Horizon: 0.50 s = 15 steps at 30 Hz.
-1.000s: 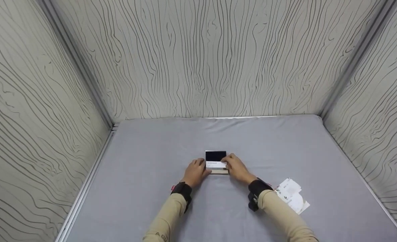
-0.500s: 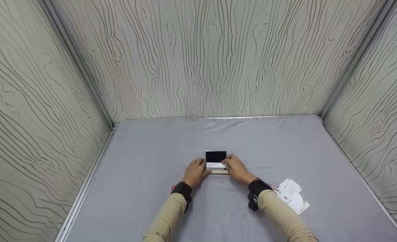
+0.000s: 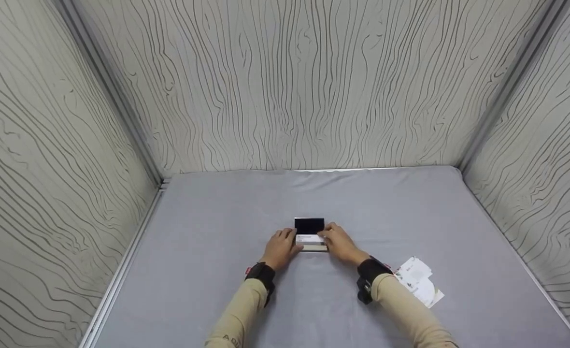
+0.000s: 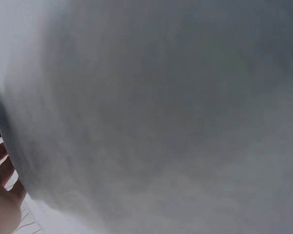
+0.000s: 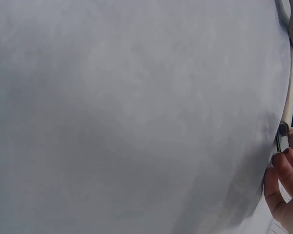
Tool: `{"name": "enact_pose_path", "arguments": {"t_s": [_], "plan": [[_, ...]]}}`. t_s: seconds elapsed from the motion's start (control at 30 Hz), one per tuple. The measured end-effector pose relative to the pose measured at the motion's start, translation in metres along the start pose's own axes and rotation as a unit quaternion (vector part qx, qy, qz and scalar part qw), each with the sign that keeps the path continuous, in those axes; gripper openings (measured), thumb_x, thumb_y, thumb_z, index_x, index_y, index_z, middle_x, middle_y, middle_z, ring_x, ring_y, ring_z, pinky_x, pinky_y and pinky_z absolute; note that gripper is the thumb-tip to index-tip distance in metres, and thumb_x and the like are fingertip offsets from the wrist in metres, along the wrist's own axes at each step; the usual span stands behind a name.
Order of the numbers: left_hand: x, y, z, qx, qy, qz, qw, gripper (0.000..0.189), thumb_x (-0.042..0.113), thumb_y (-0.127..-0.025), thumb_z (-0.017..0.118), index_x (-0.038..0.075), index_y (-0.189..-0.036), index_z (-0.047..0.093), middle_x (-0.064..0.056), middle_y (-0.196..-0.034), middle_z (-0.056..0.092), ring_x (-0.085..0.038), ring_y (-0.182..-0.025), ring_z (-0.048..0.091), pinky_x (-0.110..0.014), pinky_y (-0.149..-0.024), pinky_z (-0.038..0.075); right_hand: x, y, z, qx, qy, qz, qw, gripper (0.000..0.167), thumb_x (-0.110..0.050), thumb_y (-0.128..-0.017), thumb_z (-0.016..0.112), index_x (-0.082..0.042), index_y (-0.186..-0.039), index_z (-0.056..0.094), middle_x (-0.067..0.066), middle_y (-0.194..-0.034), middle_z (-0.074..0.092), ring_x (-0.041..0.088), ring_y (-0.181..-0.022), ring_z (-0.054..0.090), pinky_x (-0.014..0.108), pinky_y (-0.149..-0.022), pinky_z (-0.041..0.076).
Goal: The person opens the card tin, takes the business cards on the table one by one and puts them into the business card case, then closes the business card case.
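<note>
A small open card case (image 3: 309, 225) stands near the middle of the cloth-covered table, its black lid raised at the far side. A white printed card (image 3: 308, 238) lies in the case, above a beige strip along the near edge. My left hand (image 3: 279, 249) grips the case's left side, with the thumb at the near corner. On the right, my right hand (image 3: 339, 242) pinches the card's right end near the case edge. The left wrist view catches only part of the left hand (image 4: 4, 207); the right wrist view shows curled right fingers (image 5: 283, 178) at its border.
Several white printed cards (image 3: 418, 280) lie overlapping beside the right forearm. Grey cloth (image 3: 217, 217) covers the table. Wood-grain patterned panels (image 3: 285, 87) rise behind and at both sides, with metal rails (image 3: 121, 270) along the left edge.
The white card has shifted slightly toward the near edge of the case, and the black lid looks marginally lower. Both hands stay almost in place.
</note>
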<state>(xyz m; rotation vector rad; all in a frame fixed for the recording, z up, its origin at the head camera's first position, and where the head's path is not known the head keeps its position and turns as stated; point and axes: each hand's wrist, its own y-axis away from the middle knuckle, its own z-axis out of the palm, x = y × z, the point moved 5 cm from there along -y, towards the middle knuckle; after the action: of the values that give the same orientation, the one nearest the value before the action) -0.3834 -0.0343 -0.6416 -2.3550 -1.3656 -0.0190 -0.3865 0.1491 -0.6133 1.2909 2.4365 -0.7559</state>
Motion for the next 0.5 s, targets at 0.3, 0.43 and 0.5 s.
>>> {"name": "enact_pose_path", "arguments": {"t_s": [0.3,0.43,0.5], "plan": [[0.0,0.003,0.001,0.013,-0.01,0.007,0.9998,0.05,0.039,-0.098,0.06,-0.001,-0.128,0.061,-0.014,-0.122,0.059,-0.031,-0.11,0.058,-0.041,-0.096,0.046,0.009,0.01,-0.018,-0.024,-0.024,-0.002,0.9994,0.03,0.007,-0.09,0.059,0.009,-0.12,0.06,0.022,-0.107,0.061,0.038,-0.098,0.061,0.052,-0.086,0.05],[0.001,0.003,-0.001,0.011,-0.003,0.002,0.9999,0.049,0.038,-0.098,0.06,-0.002,-0.127,0.062,-0.015,-0.122,0.059,-0.032,-0.111,0.058,-0.042,-0.097,0.045,0.018,0.017,-0.033,-0.031,-0.024,0.004,0.9992,0.024,0.009,-0.089,0.059,0.008,-0.113,0.063,0.021,-0.1,0.065,0.037,-0.092,0.063,0.051,-0.081,0.052],[0.001,0.003,-0.002,0.01,0.002,0.002,0.9999,0.048,0.036,-0.097,0.061,-0.002,-0.127,0.061,-0.016,-0.122,0.059,-0.033,-0.111,0.057,-0.042,-0.097,0.045,0.023,0.021,-0.041,-0.036,-0.025,0.011,0.999,0.022,0.009,-0.089,0.059,0.007,-0.111,0.065,0.021,-0.099,0.067,0.037,-0.091,0.064,0.05,-0.08,0.052]]}}
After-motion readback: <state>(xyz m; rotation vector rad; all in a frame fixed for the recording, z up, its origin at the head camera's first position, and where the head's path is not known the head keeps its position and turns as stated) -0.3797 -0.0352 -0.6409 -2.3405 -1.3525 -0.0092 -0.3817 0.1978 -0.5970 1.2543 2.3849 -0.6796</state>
